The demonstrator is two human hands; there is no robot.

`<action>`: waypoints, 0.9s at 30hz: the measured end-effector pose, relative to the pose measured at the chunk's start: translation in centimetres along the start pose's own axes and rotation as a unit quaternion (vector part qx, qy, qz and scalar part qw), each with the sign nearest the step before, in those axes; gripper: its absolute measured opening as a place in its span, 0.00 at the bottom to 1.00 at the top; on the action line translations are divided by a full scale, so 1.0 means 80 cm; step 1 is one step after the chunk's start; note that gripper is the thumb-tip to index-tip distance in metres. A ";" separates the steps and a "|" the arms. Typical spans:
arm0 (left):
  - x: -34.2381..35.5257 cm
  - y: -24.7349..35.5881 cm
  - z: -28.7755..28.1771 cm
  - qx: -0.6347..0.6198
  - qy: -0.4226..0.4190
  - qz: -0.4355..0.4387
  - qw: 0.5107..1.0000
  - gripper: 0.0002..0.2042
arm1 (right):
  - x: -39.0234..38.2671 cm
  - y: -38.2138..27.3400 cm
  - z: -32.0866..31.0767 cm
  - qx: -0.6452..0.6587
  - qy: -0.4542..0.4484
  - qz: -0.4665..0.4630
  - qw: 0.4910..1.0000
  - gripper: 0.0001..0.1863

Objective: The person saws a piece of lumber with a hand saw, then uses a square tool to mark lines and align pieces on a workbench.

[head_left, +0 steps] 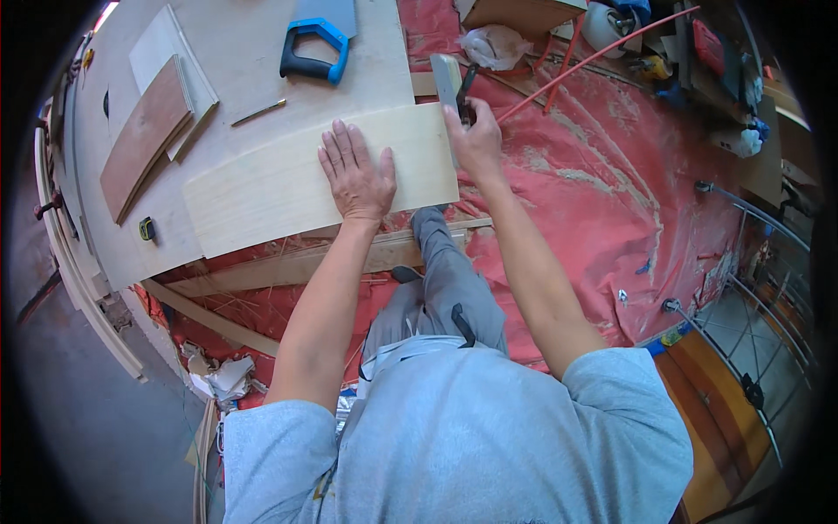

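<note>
A pale, thin plywood panel with a curved far edge lies on the worktable, its right end jutting past the table's edge. My left hand presses flat on it, fingers stretched and slightly spread. At the panel's right end, my right hand is closed round a long, flat sanding block with a black handle. The block stands on its side along the panel's end edge; whether it touches there I cannot tell. Part of the handle is hidden by my fingers.
On the worktable lie a blue-handled saw, a pencil-like stick, a tape measure and curved brown boards. Dusty red sheeting covers the floor. A metal rack stands at right.
</note>
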State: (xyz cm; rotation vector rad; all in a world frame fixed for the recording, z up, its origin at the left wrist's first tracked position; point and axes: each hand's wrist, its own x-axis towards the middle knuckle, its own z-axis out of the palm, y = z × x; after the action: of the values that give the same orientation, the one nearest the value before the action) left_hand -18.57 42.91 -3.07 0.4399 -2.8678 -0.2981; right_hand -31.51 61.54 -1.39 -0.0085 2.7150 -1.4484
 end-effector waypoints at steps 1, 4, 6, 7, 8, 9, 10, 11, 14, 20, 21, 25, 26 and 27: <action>0.002 -0.001 -0.001 0.001 0.002 -0.003 1.000 0.41 | -0.017 0.003 -0.005 0.001 -0.001 0.003 1.000 0.24; 0.003 0.003 -0.001 -0.007 -0.014 -0.012 1.000 0.41 | -0.100 0.020 -0.037 -0.024 -0.034 0.003 0.999 0.27; 0.003 0.003 0.000 -0.007 -0.020 -0.011 1.000 0.42 | -0.152 0.029 -0.060 -0.037 -0.059 0.043 0.997 0.28; 0.003 0.003 0.002 -0.006 -0.026 -0.014 1.000 0.42 | -0.174 0.029 -0.074 -0.040 -0.074 0.067 0.994 0.29; 0.003 0.002 0.003 -0.006 -0.024 -0.009 1.000 0.42 | -0.195 0.032 -0.089 -0.063 -0.092 0.078 0.991 0.29; 0.003 -0.001 0.004 -0.001 -0.029 -0.014 0.999 0.43 | -0.214 0.037 -0.101 -0.086 -0.109 0.088 0.986 0.29; 0.002 -0.004 0.005 0.006 -0.035 -0.019 0.999 0.44 | -0.230 0.041 -0.110 -0.082 -0.105 0.089 0.987 0.29; 0.003 -0.006 0.006 0.005 -0.034 -0.014 0.999 0.44 | -0.245 0.046 -0.120 -0.077 -0.104 0.097 0.987 0.27; 0.003 -0.003 0.005 0.006 -0.037 -0.004 0.999 0.44 | -0.251 0.071 -0.141 -0.051 -0.097 0.161 0.981 0.26; 0.007 0.000 0.005 0.015 -0.044 0.033 0.998 0.42 | -0.164 0.118 -0.126 0.031 -0.072 0.213 0.974 0.31; 0.006 -0.002 0.003 0.021 -0.040 0.023 0.999 0.41 | -0.142 0.117 -0.125 0.043 -0.101 0.226 0.968 0.32; 0.000 -0.003 0.001 0.042 -0.040 0.003 0.998 0.40 | -0.090 0.085 -0.098 0.148 -0.123 0.226 0.955 0.31; 0.002 -0.004 0.005 0.046 -0.041 0.013 0.998 0.40 | -0.081 0.081 -0.086 0.187 -0.117 0.208 0.953 0.30; 0.000 -0.010 0.011 0.038 -0.039 0.011 0.998 0.41 | -0.072 0.076 -0.069 0.226 -0.117 0.188 0.948 0.30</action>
State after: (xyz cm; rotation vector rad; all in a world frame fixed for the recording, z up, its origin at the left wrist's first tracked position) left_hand -18.56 42.30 -4.12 0.4185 -2.9661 -0.2079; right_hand -25.96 69.75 -3.06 0.3196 2.0068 -1.7652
